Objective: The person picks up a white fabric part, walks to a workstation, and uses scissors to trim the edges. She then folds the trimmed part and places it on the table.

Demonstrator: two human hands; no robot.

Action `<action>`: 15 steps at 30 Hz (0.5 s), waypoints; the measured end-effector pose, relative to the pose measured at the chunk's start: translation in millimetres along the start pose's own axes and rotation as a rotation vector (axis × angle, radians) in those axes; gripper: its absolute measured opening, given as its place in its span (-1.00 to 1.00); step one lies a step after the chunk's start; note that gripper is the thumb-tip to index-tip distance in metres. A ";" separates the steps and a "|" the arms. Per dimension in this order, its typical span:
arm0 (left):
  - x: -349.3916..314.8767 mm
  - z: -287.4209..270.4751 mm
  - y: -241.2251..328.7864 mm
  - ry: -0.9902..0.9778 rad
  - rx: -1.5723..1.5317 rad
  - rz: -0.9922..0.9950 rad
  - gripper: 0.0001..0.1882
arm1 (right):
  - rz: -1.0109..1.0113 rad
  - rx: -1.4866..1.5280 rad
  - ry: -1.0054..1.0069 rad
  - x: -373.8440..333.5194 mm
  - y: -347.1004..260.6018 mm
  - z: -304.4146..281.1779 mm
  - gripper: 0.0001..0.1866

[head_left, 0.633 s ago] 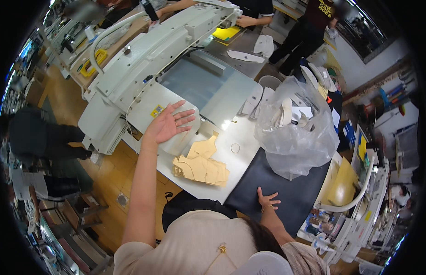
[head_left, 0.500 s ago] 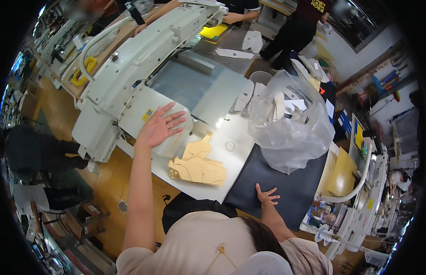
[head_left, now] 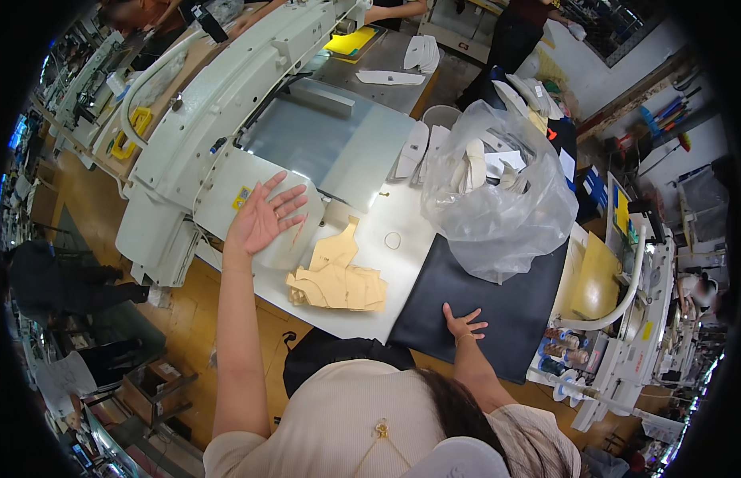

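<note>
My left hand [head_left: 267, 213] is raised with its palm up and fingers spread, holding nothing. It hovers by the rounded white cover [head_left: 295, 253] at the near end of a large machine [head_left: 199, 103]. My right hand [head_left: 464, 322] is spread and empty over a black sheet [head_left: 486, 307] on the right; whether it touches the sheet I cannot tell. Between the hands, a pile of tan cut pieces [head_left: 340, 285] lies on the white tabletop [head_left: 358, 323]. A small ring-shaped loop [head_left: 393, 240] lies beyond the pile.
A clear plastic bag [head_left: 498, 239] holding white pieces sits on the black sheet's far part. White cut pieces [head_left: 410, 151] lie left of it. Behind them stands a bin [head_left: 441, 116]. Thread spools [head_left: 563, 347] and another machine [head_left: 645, 319] stand right. Other people work at the back.
The whole view has shifted slightly, so the table and machine appear a little higher and further left. Both hands stay open and empty, in nearly the same places.
</note>
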State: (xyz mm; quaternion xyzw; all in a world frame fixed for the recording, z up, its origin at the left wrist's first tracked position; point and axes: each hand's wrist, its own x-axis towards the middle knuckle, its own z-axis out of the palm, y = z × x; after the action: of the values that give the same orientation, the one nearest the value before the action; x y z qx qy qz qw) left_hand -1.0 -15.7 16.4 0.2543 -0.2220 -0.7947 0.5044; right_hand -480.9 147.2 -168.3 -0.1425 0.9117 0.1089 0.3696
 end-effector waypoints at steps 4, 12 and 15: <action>-0.8 0.5 1.0 0.001 0.001 -0.004 -0.41 | 0.002 -0.016 -0.005 -0.7 -1.4 -1.0 0.38; -0.3 -1.3 2.8 0.000 -0.009 -0.021 -0.40 | 0.000 0.006 -0.010 -6.2 -4.0 -4.1 0.38; -0.3 -0.1 1.9 0.007 -0.002 -0.017 -0.40 | -0.006 0.007 -0.015 -5.2 -3.7 -4.5 0.38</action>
State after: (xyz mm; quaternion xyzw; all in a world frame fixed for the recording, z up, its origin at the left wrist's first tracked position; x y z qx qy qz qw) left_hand 0.5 -16.2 17.6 0.2586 -0.2170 -0.7984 0.4985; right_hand -479.0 143.3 -161.8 -0.1433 0.9089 0.1056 0.3771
